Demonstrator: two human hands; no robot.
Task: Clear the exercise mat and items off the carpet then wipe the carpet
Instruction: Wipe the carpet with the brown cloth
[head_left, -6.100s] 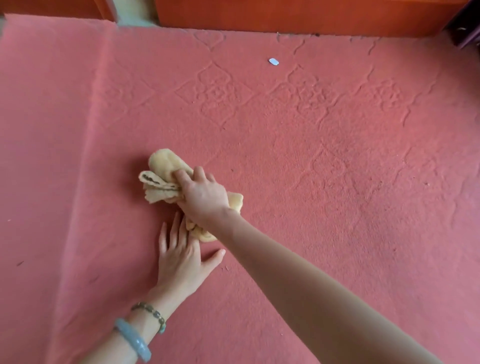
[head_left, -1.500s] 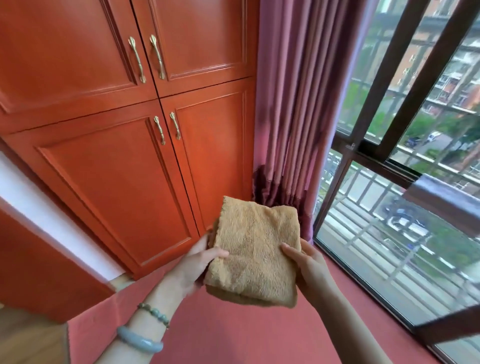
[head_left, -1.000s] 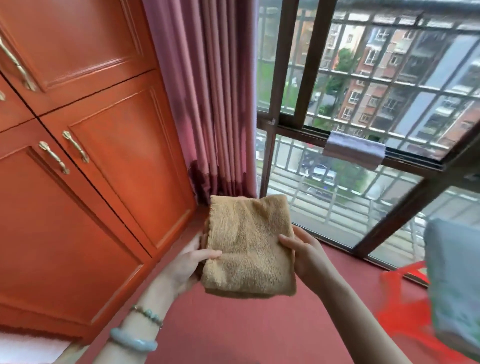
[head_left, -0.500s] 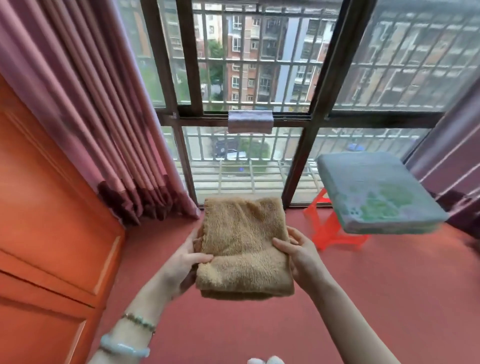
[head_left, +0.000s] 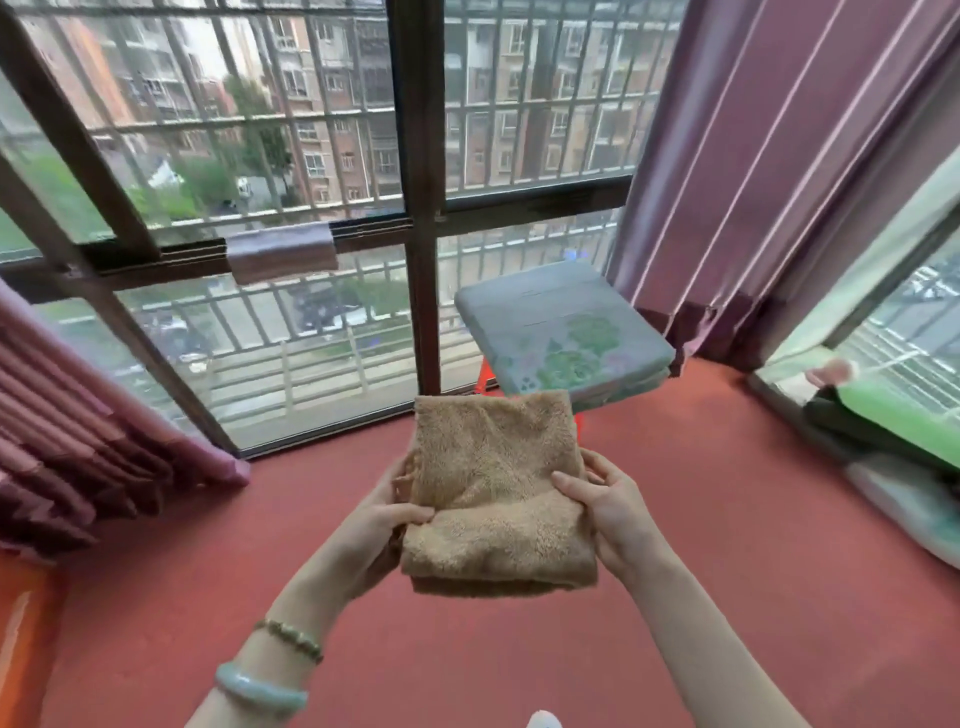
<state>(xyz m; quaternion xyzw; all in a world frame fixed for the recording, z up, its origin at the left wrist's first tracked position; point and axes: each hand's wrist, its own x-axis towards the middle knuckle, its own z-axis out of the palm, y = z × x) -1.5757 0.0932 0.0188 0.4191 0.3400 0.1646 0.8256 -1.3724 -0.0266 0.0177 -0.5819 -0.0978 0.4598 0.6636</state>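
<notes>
A folded tan cloth (head_left: 493, 488) hangs in front of me above the red carpet (head_left: 727, 545). My left hand (head_left: 387, 525) grips its left edge, thumb on top. My right hand (head_left: 605, 506) grips the right edge the same way. Behind the cloth, a folded pale blue-green exercise mat (head_left: 561, 338) with a green print lies on an orange stool (head_left: 485, 376) by the window.
A barred floor-to-ceiling window (head_left: 311, 208) fills the far side, with a small grey cloth (head_left: 283, 252) draped on its rail. Purple curtains hang at left (head_left: 78, 441) and right (head_left: 779, 182). Green and pale cushions (head_left: 893, 441) lie along the right edge.
My view has swung right from the orange cabinets to the window, mat and right curtain. Both hands keep the same grip on the folded cloth, which earlier was wiping the carpet.
</notes>
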